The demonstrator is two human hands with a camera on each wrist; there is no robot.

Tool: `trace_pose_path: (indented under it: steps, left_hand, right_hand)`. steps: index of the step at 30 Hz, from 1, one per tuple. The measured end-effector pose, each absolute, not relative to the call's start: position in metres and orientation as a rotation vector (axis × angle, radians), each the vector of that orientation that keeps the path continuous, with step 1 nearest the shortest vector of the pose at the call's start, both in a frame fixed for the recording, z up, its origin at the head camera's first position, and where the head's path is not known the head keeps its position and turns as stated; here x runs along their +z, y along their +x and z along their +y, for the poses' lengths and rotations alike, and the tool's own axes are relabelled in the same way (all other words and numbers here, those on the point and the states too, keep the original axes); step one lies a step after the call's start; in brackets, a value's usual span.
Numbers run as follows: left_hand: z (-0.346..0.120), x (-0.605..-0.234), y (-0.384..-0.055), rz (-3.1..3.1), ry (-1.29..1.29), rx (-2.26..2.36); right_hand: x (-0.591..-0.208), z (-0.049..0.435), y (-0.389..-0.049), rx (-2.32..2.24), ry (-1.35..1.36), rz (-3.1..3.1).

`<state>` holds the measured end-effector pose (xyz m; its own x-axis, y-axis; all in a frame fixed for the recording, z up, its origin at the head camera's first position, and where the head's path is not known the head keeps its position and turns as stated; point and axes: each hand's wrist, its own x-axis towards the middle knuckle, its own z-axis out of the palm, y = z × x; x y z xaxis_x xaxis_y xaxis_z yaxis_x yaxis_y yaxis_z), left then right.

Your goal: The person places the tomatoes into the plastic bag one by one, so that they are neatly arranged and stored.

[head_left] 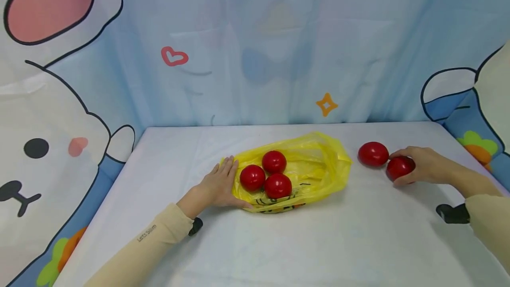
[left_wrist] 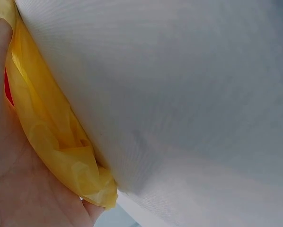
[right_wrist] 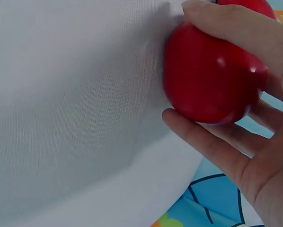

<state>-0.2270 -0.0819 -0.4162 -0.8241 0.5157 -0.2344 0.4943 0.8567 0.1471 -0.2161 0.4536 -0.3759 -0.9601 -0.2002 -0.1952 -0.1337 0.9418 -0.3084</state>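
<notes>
A crinkled yellow plastic bag (head_left: 318,154) lies on the white table with three glossy red apples (head_left: 252,178) on it at its left part. My left hand (head_left: 217,187) rests against the bag's left end, fingers extended and thumb along the near edge. In the left wrist view the palm is beside the yellow plastic (left_wrist: 61,142). Toward the right side, my right hand (head_left: 428,166) grips a red apple (head_left: 399,168) between thumb and fingers, also seen as a shiny apple (right_wrist: 207,71) in the right wrist view. Another red apple (head_left: 373,154) sits just left of it.
The white table (head_left: 303,247) ends at a blue cartoon-printed curtain (head_left: 239,56) at the back. Similar printed cloth (head_left: 48,145) hangs along the left side and at the right. Black straps (head_left: 452,213) show at both wrists.
</notes>
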Motion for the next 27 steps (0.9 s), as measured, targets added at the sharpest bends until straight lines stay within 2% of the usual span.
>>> trace_pose_path:
  steps: [9,16,22,27]
  left_hand:
    - [-0.081,-0.416,-0.226,2.762,0.76,0.08]
    - [-0.081,-0.414,-0.225,2.758,0.738,0.068]
    - [-0.081,-0.413,-0.224,2.755,0.72,0.07]
    - [-0.077,-0.413,-0.225,2.749,0.705,0.061]
  right_hand:
    - [-0.363,0.454,-0.216,-0.385,-0.325,2.895]
    - [-0.325,0.447,-0.219,-0.116,-0.318,2.994]
    - [-0.279,0.384,-0.234,-0.033,-0.394,3.059]
    - [-0.245,0.306,-0.25,-0.056,-0.636,3.064]
